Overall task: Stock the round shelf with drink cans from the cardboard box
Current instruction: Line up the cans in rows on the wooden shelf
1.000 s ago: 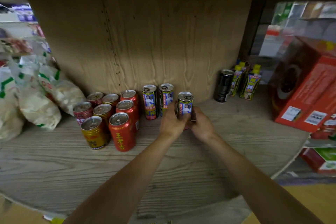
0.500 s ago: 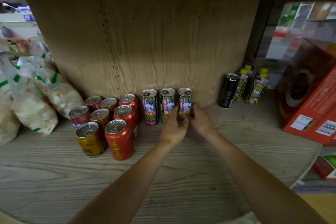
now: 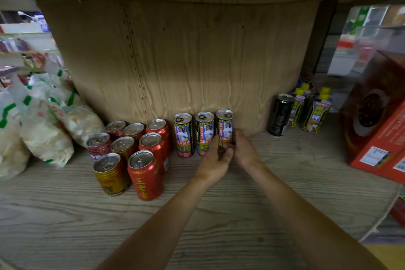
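Note:
Three slim blue-and-yellow drink cans stand in a row against the round shelf's wooden core. The rightmost can (image 3: 225, 126) is upright on the wooden shelf board (image 3: 241, 215). Both hands hold its lower half. My left hand (image 3: 215, 160) curls round it from the left front, and my right hand (image 3: 243, 149) grips it from the right. The two other slim cans (image 3: 183, 133) (image 3: 205, 130) stand just left of it, close together. The cardboard box is out of view.
Several red and gold cans (image 3: 144, 173) cluster left of the slim cans. White snack bags (image 3: 43, 133) lie at far left. A black can (image 3: 280, 114) and yellow-capped cartons (image 3: 315, 114) stand at right, beside a red box (image 3: 381, 133).
Both hands have pushed the slim can back from the shelf's middle to the wooden core, into line with the two other slim cans.

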Demonstrator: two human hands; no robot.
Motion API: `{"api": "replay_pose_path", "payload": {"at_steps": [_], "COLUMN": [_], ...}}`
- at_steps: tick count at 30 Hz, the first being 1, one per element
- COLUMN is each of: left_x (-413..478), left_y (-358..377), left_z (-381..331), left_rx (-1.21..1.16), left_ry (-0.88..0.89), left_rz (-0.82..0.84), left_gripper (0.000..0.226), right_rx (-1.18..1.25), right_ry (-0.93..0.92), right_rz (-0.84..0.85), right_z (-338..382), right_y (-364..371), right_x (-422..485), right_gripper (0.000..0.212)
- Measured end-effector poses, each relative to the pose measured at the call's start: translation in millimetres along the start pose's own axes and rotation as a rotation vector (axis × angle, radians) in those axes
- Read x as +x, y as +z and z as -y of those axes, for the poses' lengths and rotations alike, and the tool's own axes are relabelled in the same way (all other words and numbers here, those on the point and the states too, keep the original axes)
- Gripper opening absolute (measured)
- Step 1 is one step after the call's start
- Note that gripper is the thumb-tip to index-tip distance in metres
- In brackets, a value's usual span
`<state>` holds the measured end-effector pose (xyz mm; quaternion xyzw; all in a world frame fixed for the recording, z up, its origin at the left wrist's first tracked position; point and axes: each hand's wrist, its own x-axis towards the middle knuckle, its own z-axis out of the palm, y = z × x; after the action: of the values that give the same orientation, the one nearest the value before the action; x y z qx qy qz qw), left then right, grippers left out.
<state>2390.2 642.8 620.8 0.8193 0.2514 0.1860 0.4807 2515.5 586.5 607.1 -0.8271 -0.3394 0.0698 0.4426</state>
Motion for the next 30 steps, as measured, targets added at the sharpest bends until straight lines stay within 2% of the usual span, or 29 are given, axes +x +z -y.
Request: {"api": "replay_pose_path", "payload": {"at_steps": [13,24,27,30], "left_x": [-5.0,-24.0,-38.1,-49.0], "left_y": [-4.6,-9.3,-12.6,-18.5], "left_z": [1.0,6.4,6.2,7.7], "left_rx": [0.001,-0.017,0.055,0.112], "left_ry": [-0.035,-0.020,0.025,0.104], "left_rz": [0.008,0.033,0.045,0.052], "left_gripper": [0.064,0.077,0.060,0.054], "right_rx": [-0.065,-0.137,-0.170,-0.236], "right_ry": [0.034,0.062,0.019,-0.009], "right_rz": [0.048,0.070,0.091,0.103], "right_z": [5.7,14.7,19.1,18.8], "right_y": [-4.6,-10.5,-15.8,-19.4], "right_x": [-7.7,-34.1,-52.9,-74.4], "right_gripper": [0.059,0.046,0.046,0.049]}}
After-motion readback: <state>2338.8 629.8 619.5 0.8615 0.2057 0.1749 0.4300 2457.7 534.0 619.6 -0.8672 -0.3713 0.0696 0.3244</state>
